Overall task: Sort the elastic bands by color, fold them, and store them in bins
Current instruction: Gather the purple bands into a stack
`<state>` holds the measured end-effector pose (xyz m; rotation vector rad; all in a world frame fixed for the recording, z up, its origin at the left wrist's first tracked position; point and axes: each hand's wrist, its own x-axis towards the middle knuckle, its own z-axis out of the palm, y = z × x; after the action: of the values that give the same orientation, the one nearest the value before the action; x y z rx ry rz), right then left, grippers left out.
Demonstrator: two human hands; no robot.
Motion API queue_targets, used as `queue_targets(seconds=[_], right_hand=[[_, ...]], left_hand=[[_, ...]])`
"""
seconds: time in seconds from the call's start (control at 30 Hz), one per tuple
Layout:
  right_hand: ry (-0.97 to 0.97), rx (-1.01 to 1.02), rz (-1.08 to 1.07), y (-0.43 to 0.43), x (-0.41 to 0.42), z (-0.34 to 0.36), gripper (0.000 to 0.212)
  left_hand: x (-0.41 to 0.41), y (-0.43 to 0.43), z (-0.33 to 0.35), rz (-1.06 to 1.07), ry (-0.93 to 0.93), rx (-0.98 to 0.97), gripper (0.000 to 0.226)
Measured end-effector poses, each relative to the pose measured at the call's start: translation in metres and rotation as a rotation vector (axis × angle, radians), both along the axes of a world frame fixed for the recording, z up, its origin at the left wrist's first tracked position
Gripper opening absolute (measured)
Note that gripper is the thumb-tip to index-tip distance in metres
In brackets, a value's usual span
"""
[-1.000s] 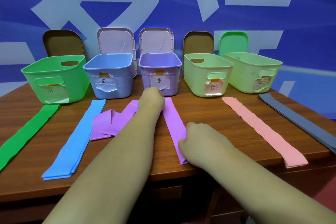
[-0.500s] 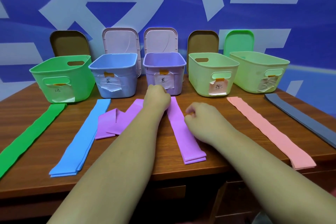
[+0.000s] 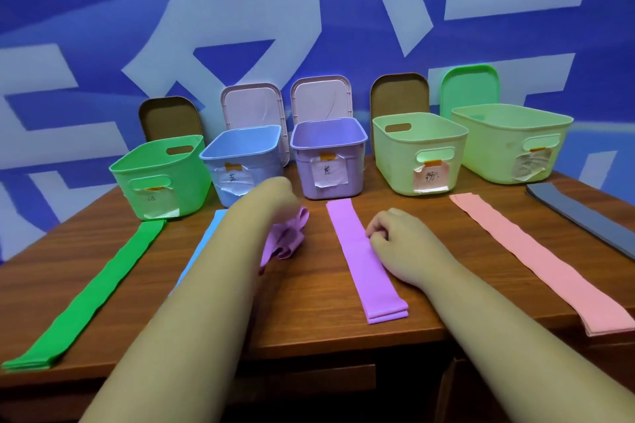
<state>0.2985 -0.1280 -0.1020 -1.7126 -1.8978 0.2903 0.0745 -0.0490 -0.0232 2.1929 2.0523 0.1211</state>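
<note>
folding purples: our left hand (image 3: 275, 197) fingers clamp the crumpled band (image 3: 287, 239), right hand (image 3: 402, 242) pinches the flat band (image 3: 364, 271); next we likely tidy, then purple bin (image 3: 354, 178).

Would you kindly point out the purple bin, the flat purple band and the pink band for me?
purple bin (image 3: 302, 178): head view, front wall left of its label.
flat purple band (image 3: 372, 285): head view, middle of its length.
pink band (image 3: 525, 251): head view, middle of its length.

L hand (image 3: 275, 197), blurry, grips a scrunched purple band (image 3: 287, 239) at 9 o'clock of the flat purple band (image 3: 364, 271), R hand (image 3: 402, 244) curls fingers on the flat one's edge, purple bin (image 3: 326, 161) at its 12 o'clock.
</note>
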Motion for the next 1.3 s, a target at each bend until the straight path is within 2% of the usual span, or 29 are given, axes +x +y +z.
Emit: queue_targets(seconds=[0.07,0.23,0.37,0.47,0.53,0.67,0.8,1.1,1.2,1.3], right_hand=[[-0.015,-0.004,0.001,0.001,-0.001,0.000,0.020],[-0.011,-0.007,-0.006,0.002,0.001,-0.001,0.019],[0.010,0.006,-0.008,0.000,0.003,-0.001,0.019],[0.014,0.008,-0.010,0.000,0.003,-0.002,0.020],[0.014,0.013,-0.011,0.000,0.003,-0.003,0.019],[0.020,0.012,-0.015,0.000,0.005,-0.003,0.020],[0.026,0.004,-0.017,-0.001,0.004,-0.001,0.020],[0.088,0.016,-0.011,-0.004,0.004,0.001,0.022],[0.147,0.042,0.002,-0.004,0.004,0.001,0.020],[0.229,0.092,0.026,-0.004,0.003,0.000,0.008]], left_hand=[[-0.011,-0.004,-0.004,0.003,0.076,-0.059,0.038],[-0.019,-0.014,-0.014,0.000,0.043,-0.089,0.057],[-0.029,-0.015,-0.017,0.024,0.026,-0.095,0.045],[-0.038,-0.012,-0.020,0.084,-0.113,-0.109,0.028],[-0.040,-0.011,-0.024,0.098,-0.201,-0.098,0.025],[-0.042,-0.010,-0.032,0.133,-0.285,-0.003,0.013],[-0.039,-0.009,-0.038,0.093,-0.234,0.025,0.025],[-0.035,-0.012,-0.023,0.110,-0.200,0.137,0.026],[-0.028,-0.020,-0.007,0.061,-0.238,0.269,0.024],[-0.015,-0.034,0.014,-0.104,-0.276,0.409,0.023]])
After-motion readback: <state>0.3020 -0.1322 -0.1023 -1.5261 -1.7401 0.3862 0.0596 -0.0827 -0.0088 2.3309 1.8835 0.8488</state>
